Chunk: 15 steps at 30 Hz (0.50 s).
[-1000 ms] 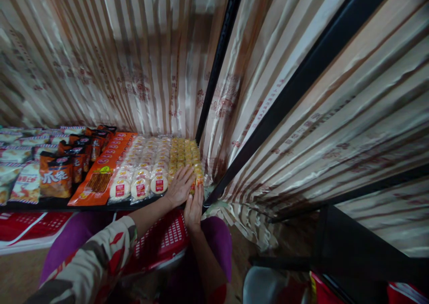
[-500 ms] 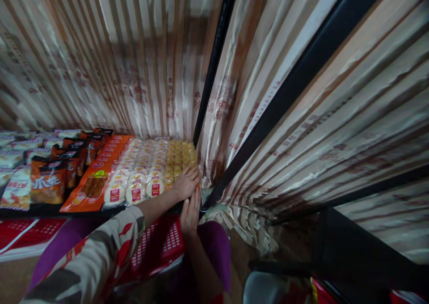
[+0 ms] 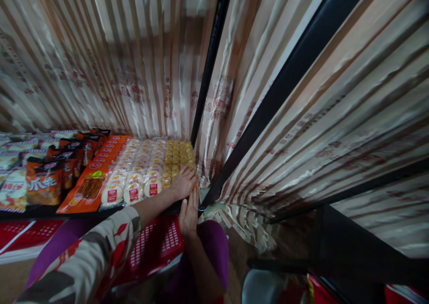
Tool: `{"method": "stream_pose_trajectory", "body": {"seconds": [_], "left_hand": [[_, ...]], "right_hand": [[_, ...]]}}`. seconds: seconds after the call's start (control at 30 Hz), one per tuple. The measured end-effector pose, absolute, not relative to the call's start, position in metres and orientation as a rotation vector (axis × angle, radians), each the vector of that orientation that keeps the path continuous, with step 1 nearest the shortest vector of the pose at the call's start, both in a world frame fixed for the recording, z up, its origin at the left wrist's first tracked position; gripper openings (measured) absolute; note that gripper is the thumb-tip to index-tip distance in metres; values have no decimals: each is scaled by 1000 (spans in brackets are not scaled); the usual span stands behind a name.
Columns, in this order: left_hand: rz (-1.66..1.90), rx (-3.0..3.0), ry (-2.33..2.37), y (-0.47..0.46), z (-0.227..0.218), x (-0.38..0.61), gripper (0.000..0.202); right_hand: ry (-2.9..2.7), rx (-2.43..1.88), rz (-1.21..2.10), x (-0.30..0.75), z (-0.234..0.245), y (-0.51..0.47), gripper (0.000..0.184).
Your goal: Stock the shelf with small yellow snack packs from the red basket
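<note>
My left hand [image 3: 183,182] lies palm down, fingers curled, on the front end of a clear pack of yellow round biscuits [image 3: 177,155] at the right end of a dark shelf [image 3: 40,211]. My right hand [image 3: 188,213] presses flat against the front edge of the same pack, fingers pointing up and held together. Beside it to the left lie rows of white round cakes with red labels [image 3: 134,181]. A red plastic basket [image 3: 157,246] sits on my lap just below both hands.
An orange snack pack [image 3: 92,183] and brown and white snack bags [image 3: 43,183] fill the shelf to the left. A black upright post [image 3: 208,71] stands behind the biscuits. Striped shiny curtain [image 3: 117,58] covers the back and right. A black frame [image 3: 335,250] stands at lower right.
My left hand has slid right along the biscuit pack and curled its fingers over the pack's front corner. The right hand has stayed against the front edge. The view has drifted slightly.
</note>
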<state>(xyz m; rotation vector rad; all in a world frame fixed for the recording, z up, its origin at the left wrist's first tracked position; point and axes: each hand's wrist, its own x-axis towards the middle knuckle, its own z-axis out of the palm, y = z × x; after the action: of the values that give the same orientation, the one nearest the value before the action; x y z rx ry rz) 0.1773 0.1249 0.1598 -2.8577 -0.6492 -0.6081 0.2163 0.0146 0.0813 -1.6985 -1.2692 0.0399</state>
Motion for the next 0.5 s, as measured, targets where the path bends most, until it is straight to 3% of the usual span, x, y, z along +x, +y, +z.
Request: {"method": "stream_pose_trajectory", "body": {"seconds": [0.5], "left_hand": [[-624,-2855,-567,125,154,175,32]], "right_hand": [[-1268,-1704,45,217,83,15,53]]}}
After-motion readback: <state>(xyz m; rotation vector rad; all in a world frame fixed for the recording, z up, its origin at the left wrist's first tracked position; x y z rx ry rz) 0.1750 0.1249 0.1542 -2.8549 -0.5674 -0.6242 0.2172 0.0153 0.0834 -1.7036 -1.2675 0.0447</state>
